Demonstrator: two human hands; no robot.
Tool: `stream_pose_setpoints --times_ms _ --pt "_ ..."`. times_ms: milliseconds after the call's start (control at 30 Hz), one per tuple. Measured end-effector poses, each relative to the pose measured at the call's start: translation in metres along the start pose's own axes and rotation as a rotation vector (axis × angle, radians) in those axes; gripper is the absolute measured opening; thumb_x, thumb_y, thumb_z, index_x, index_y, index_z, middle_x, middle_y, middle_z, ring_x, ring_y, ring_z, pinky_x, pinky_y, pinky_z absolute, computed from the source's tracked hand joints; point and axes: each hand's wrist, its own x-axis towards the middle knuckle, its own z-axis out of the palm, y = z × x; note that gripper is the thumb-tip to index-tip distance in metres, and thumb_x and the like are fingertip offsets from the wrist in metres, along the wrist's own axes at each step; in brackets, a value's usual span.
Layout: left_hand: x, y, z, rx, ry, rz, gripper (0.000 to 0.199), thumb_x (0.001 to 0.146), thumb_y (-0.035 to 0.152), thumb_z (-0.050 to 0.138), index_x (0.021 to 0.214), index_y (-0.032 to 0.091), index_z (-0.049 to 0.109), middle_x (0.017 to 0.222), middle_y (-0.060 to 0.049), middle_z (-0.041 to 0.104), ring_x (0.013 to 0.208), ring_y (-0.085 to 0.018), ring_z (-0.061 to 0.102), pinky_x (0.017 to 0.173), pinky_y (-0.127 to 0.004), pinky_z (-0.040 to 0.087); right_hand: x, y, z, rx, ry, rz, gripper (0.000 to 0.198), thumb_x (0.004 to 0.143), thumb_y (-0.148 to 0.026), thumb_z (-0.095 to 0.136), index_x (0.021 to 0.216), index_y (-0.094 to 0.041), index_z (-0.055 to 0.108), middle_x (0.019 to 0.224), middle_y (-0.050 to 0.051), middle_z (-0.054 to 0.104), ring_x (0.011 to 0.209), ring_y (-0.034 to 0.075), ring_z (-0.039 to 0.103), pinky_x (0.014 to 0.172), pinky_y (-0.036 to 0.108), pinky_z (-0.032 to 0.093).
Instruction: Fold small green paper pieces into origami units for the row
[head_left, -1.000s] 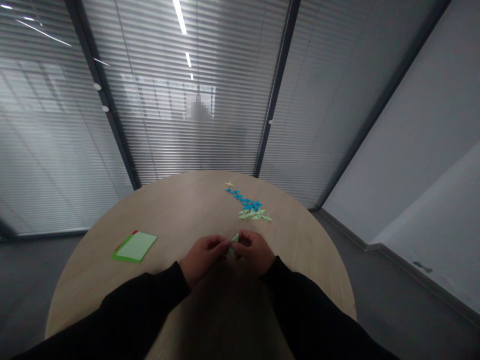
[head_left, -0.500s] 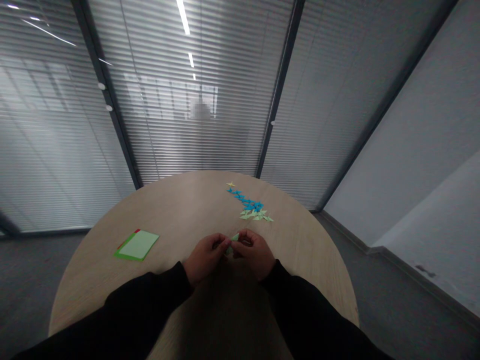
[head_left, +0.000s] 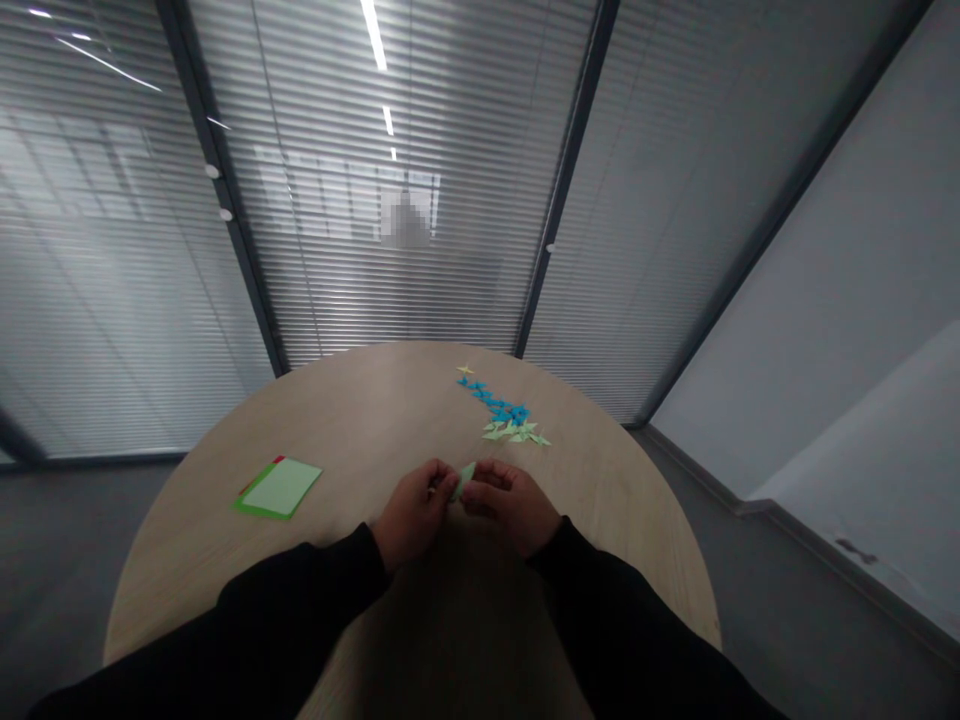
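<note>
Between my two hands is a small folded piece of pale green paper (head_left: 464, 480), held just above the table. My left hand (head_left: 415, 510) pinches its left side with thumb and fingertips. From the other side my right hand (head_left: 511, 502) has its fingers closed on the paper's right edge. The fingers cover much of the piece, so its full shape is hidden. Beyond my right hand lies a cluster of pale green folded paper pieces (head_left: 517, 432), touching a trail of blue folded paper pieces (head_left: 501, 407). A single pale yellow folded piece (head_left: 465, 370) sits at the trail's far end.
On the left of the round wooden table (head_left: 360, 410) lies a stack of square paper (head_left: 282, 488), pale green on top with green and red edges showing. Glass panels with blinds (head_left: 405, 290) stand behind the table's far edge. A white wall (head_left: 825, 330) rises at the right.
My hands have parted slightly, and more of the green paper shows between the fingertips. The whole view has shifted a little.
</note>
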Motion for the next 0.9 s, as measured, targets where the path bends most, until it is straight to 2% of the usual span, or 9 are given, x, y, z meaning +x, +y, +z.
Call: stream_pose_setpoints --times_ms 167,300,433,600,767,900 --pt "0.0005 0.0008 -0.0016 -0.139 -0.062 -0.026 0.033 0.083 0.048 0.058 0.092 0.017 0.066 0.084 -0.006 0.069 0.072 -0.019 0.059 0.067 -0.03 0.045 -0.0004 -0.0058 -0.0017 -0.187 0.004 -0.137 0.035 0.06 -0.034 0.083 0.08 -0.018 0.059 0.07 -0.002 0.066 0.062 0.013 0.062 0.064 0.028 0.049" --pt "0.002 0.0002 -0.0056 -0.202 -0.119 -0.089 0.037 0.078 0.049 0.064 0.088 0.014 0.068 0.079 -0.006 0.069 0.071 -0.019 0.06 0.066 -0.029 0.046 -0.0008 -0.007 -0.0009 -0.224 -0.033 -0.199 0.037 0.06 -0.033 0.083 0.085 -0.019 0.059 0.074 -0.001 0.066 0.065 0.013 0.063 0.065 0.028 0.048" --pt "0.0018 0.0027 -0.0075 -0.161 -0.107 -0.091 0.032 0.077 0.046 0.064 0.081 0.014 0.067 0.073 -0.006 0.068 0.067 -0.019 0.059 0.064 -0.029 0.045 -0.0012 -0.0043 0.0001 -0.268 -0.066 -0.202 0.033 0.066 -0.037 0.079 0.086 -0.018 0.06 0.074 -0.001 0.067 0.066 0.014 0.063 0.065 0.028 0.048" --pt "0.0019 0.0038 -0.0036 -0.042 -0.017 -0.049 0.027 0.078 0.043 0.063 0.075 0.017 0.066 0.071 -0.005 0.068 0.065 -0.019 0.059 0.064 -0.03 0.044 -0.0019 -0.0009 0.0003 -0.359 0.018 -0.215 0.03 0.069 -0.042 0.075 0.081 -0.019 0.061 0.064 -0.001 0.065 0.059 0.015 0.061 0.059 0.028 0.046" --pt "0.0026 0.0009 -0.0065 -0.077 -0.116 -0.038 0.032 0.081 0.047 0.06 0.084 0.017 0.069 0.081 -0.007 0.072 0.073 -0.021 0.063 0.067 -0.03 0.046 -0.0015 -0.0007 -0.0004 -0.414 0.059 -0.253 0.026 0.072 -0.042 0.072 0.078 -0.019 0.062 0.061 -0.001 0.065 0.057 0.015 0.06 0.057 0.028 0.045" --pt "0.0025 -0.0002 -0.0086 -0.095 -0.127 -0.066 0.032 0.079 0.048 0.063 0.079 0.016 0.069 0.073 -0.006 0.071 0.066 -0.019 0.061 0.061 -0.028 0.043 -0.0007 0.0012 0.0002 -0.378 0.044 -0.221 0.025 0.071 -0.041 0.073 0.079 -0.019 0.062 0.061 -0.001 0.064 0.056 0.014 0.059 0.057 0.027 0.045"
